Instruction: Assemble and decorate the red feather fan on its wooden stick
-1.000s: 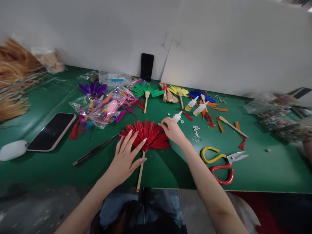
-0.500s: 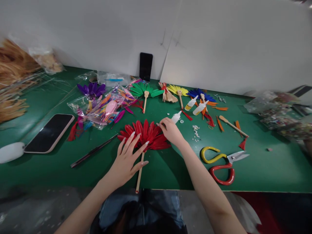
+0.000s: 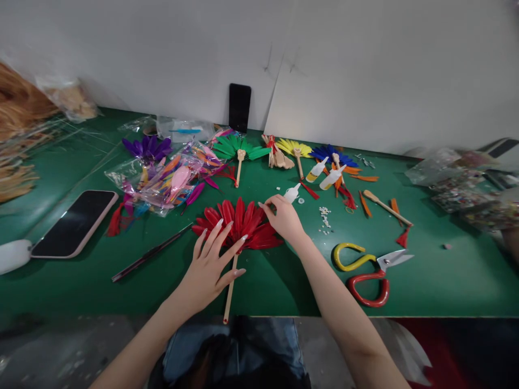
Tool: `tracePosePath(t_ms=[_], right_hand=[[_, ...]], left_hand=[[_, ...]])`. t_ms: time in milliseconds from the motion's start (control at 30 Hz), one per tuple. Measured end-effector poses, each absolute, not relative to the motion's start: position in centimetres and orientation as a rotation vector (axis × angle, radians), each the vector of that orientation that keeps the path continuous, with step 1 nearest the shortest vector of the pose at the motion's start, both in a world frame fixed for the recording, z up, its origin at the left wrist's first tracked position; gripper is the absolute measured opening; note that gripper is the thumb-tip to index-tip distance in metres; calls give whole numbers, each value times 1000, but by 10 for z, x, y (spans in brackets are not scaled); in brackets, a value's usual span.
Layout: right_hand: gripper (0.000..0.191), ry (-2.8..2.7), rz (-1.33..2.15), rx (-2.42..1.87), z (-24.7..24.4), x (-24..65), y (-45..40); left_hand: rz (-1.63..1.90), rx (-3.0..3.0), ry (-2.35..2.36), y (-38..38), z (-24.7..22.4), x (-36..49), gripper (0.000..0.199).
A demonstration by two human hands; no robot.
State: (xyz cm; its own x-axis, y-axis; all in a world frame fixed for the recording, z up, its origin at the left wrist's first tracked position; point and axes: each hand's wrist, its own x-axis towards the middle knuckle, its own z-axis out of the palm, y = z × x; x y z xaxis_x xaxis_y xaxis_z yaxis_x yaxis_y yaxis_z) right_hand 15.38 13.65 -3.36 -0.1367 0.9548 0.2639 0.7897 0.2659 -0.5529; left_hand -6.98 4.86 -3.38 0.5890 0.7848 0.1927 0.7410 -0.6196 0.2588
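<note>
A red feather fan (image 3: 239, 219) lies on the green table with its thin wooden handle (image 3: 230, 294) pointing toward me. My left hand (image 3: 211, 259) rests with fingers spread over the fan's lower left part, near where the feathers meet the handle. At the fan's upper right edge is my right hand (image 3: 278, 213), its thumb and fingers pinched together; what they grip, if anything, is too small to tell. A white glue bottle (image 3: 292, 193) lies just behind the right hand. Small white beads (image 3: 324, 218) are scattered to its right.
Scissors (image 3: 375, 270) lie at the right front, tweezers (image 3: 152, 253) left of the fan. A phone (image 3: 75, 223) is at far left. Behind are bagged feathers (image 3: 174, 178) and green (image 3: 240, 151), yellow (image 3: 295, 148) and blue (image 3: 332, 156) fans. Another phone (image 3: 239, 108) leans on the wall.
The view has shifted slightly. Both hands keep nearly the same places at the red fan, with the right fingers still pinched at its upper right edge.
</note>
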Motion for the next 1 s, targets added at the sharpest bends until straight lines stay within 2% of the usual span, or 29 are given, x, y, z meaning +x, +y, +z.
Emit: tracePosePath(t_ms=[567,1000], right_hand=[[4,-1887,435,-1631,-43,153,139],[7,-1888,456,-1615,-43,152,139]], left_hand=[[442,2665,1287,50,-34,-69,54],[476,2663,1273,49,-34,-69,53]])
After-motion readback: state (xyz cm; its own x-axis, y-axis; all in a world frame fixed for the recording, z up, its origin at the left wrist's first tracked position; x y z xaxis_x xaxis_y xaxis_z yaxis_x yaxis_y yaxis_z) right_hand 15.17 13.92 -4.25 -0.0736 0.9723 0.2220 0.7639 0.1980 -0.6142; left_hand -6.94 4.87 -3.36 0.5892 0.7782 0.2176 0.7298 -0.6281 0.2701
